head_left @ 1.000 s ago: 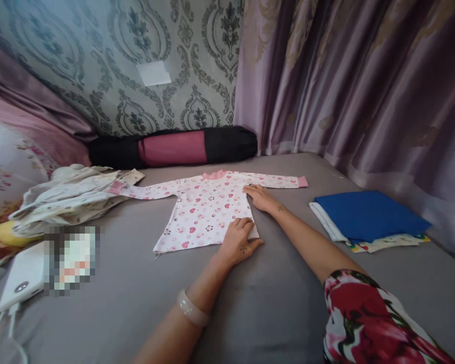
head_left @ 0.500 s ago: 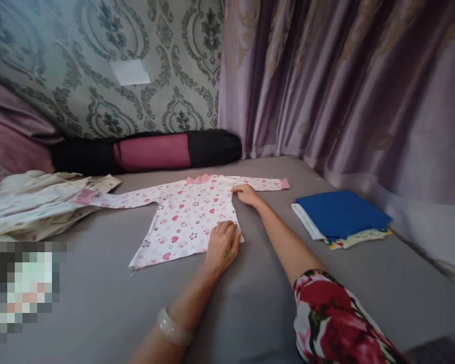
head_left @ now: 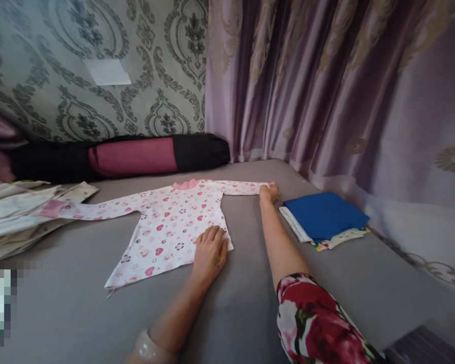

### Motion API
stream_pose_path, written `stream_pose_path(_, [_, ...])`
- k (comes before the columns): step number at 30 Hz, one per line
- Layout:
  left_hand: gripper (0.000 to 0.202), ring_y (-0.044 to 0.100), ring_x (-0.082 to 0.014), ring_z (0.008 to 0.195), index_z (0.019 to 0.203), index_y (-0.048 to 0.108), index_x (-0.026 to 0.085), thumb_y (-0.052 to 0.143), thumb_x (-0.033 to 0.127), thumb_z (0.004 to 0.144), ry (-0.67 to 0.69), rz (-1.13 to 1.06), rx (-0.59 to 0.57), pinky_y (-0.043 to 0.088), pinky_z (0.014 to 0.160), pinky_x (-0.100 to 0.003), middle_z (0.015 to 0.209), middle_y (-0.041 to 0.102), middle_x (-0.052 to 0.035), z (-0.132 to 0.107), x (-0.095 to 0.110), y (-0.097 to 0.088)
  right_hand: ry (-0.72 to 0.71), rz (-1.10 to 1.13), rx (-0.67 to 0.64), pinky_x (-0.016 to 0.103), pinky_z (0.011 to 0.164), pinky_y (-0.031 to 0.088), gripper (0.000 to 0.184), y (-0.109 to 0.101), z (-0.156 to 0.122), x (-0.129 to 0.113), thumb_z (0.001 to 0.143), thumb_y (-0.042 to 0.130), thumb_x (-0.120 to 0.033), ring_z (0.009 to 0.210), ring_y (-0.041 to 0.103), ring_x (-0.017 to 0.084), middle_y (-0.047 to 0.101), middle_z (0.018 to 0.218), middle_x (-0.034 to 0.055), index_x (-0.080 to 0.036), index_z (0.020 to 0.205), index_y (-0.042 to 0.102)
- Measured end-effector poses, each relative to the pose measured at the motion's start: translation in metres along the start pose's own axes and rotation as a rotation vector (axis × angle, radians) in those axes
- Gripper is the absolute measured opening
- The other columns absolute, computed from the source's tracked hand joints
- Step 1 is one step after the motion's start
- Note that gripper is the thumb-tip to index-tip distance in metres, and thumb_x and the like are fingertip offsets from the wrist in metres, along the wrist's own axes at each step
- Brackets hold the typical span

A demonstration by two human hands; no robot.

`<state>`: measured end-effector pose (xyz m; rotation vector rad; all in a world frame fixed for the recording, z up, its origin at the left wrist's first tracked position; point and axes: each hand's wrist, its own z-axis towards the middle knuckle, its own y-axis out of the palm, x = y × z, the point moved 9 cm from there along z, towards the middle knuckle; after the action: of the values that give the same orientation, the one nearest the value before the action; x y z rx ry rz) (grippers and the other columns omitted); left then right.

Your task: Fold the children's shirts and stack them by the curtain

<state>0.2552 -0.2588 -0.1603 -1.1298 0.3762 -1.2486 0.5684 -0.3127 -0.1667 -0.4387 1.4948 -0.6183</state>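
Note:
A small white long-sleeved shirt (head_left: 174,222) with pink hearts and a pink collar lies spread flat on the grey bed (head_left: 79,318). My left hand (head_left: 209,252) rests flat on its lower right hem, fingers stretched out. My right hand (head_left: 269,192) reaches out to the end of the shirt's right sleeve, and its fingers are curled around the pink cuff.
A stack of folded cloths with a blue one on top (head_left: 324,217) lies to the right of the shirt. A pile of pale clothes (head_left: 18,215) lies at the left. A black and maroon roll (head_left: 129,156) lies along the patterned wall. Purple curtains (head_left: 326,91) hang at the right.
My right hand has slid from the shirt's armpit out along the right sleeve to its cuff. My left hand stays on the hem. The camera has turned to the right.

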Motion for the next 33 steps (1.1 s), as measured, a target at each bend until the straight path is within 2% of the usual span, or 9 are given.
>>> stream_pose_path(5, [0.025,0.052,-0.0251,0.118,0.115,0.057,0.021,0.044,0.026,0.094,-0.006,-0.014,0.008,0.042,0.096,-0.043,0.122,0.061,-0.0095,0.000,0.000,-0.001,0.065,-0.053,0.034,0.045,0.098,0.037,0.043,-0.010,-0.001,0.007,0.076,0.057,-0.025,0.121,0.044,0.031,0.046,0.131,0.0170,-0.018,0.118,0.057])
stream_pose_path(9, [0.025,0.052,-0.0249,0.119,0.114,0.057,0.021,0.044,0.027,0.094,-0.011,-0.015,0.004,0.041,0.097,-0.043,0.122,0.061,-0.0097,-0.001,-0.001,0.000,0.053,-0.086,0.002,0.046,0.099,0.035,0.044,-0.006,-0.004,0.005,0.075,0.060,-0.025,0.121,0.043,0.030,0.046,0.131,0.0154,-0.021,0.119,0.058])
stream_pose_path(16, [0.025,0.051,-0.0253,0.120,0.115,0.056,0.020,0.044,0.026,0.095,-0.027,-0.010,-0.008,0.038,0.098,-0.044,0.124,0.061,-0.0098,0.000,0.000,0.000,0.051,-0.158,-0.039,0.045,0.099,0.033,0.046,-0.004,-0.007,0.005,0.081,0.054,-0.031,0.122,0.042,0.030,0.044,0.133,0.0161,-0.022,0.126,0.055])
stream_pose_path(23, [0.027,0.049,-0.0244,0.122,0.116,0.055,0.021,0.041,0.019,0.093,-0.077,-0.018,-0.070,0.036,0.100,-0.045,0.126,0.059,-0.0087,0.001,0.001,0.000,0.075,-0.126,-0.112,0.047,0.102,0.031,0.041,0.001,-0.005,0.008,0.078,0.057,-0.030,0.125,0.042,0.032,0.049,0.130,0.0149,-0.023,0.118,0.062])
stream_pose_path(29, [0.027,0.048,-0.0237,0.124,0.117,0.055,0.022,0.042,0.020,0.093,-0.112,-0.030,-0.109,0.035,0.102,-0.045,0.128,0.058,-0.0082,0.002,0.001,0.000,0.068,-0.033,-0.141,0.050,0.101,0.035,0.044,0.012,-0.004,-0.002,0.070,0.063,-0.025,0.121,0.048,0.034,0.052,0.127,0.0172,-0.020,0.114,0.065])
stream_pose_path(33, [0.027,0.051,-0.0233,0.119,0.114,0.058,0.021,0.044,0.019,0.091,-0.135,-0.033,-0.131,0.037,0.100,-0.043,0.124,0.060,-0.0074,0.005,0.001,-0.003,0.027,0.076,-0.125,0.045,0.094,0.044,0.045,0.024,-0.010,-0.018,0.072,0.056,-0.021,0.112,0.054,0.029,0.058,0.118,0.0146,-0.019,0.116,0.063])
